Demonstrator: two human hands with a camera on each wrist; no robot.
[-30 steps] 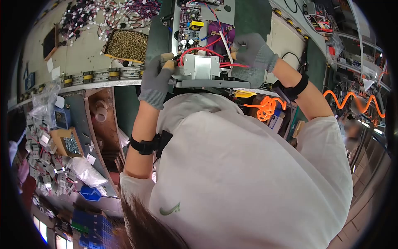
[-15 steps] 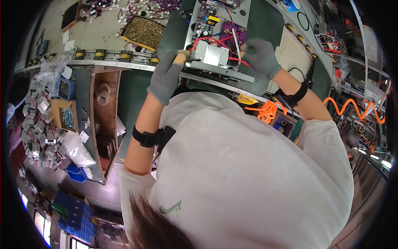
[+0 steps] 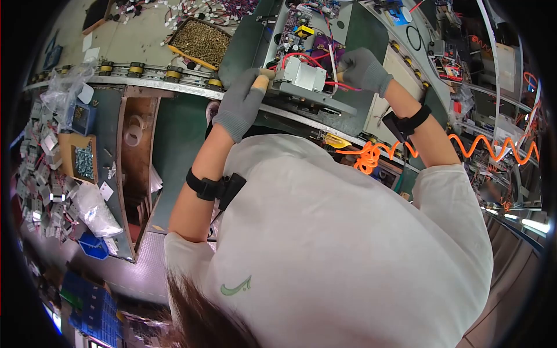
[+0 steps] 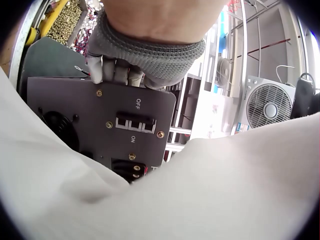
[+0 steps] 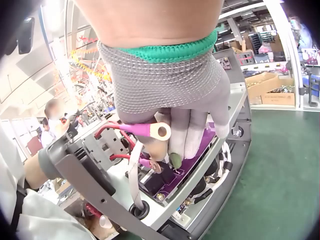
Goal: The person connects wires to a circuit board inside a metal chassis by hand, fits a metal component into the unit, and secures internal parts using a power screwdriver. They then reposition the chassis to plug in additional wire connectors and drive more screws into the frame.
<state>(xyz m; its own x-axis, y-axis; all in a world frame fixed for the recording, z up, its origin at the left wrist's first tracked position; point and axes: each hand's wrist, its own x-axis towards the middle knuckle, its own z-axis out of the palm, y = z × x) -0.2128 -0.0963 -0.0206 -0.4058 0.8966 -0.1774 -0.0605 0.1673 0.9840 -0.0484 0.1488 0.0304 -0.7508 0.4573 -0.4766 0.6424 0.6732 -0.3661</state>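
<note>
Head view: an open electronics chassis [image 3: 316, 100] lies at upper centre between two gloved hands, the left hand [image 3: 241, 103] at its near left corner and the right hand [image 3: 364, 72] over its right side. Between the hands sits a silver metal box [image 3: 304, 74], with red cables [image 3: 346, 86] running past it toward the right hand. Left wrist view: the left fingers bend over the upper edge of the dark end panel [image 4: 65, 95], above its ON/OFF switches [image 4: 135, 124]; the thumb's contact cannot be told. Right wrist view: the right fingers point downward, close together, over a purple circuit board [image 5: 189, 166]; a ring terminal [image 5: 154, 131] lies just beside the thumb, and whether the fingertips pinch anything cannot be told. A tray of brass-coloured parts [image 3: 194, 59] stands at upper left of the head view.
</note>
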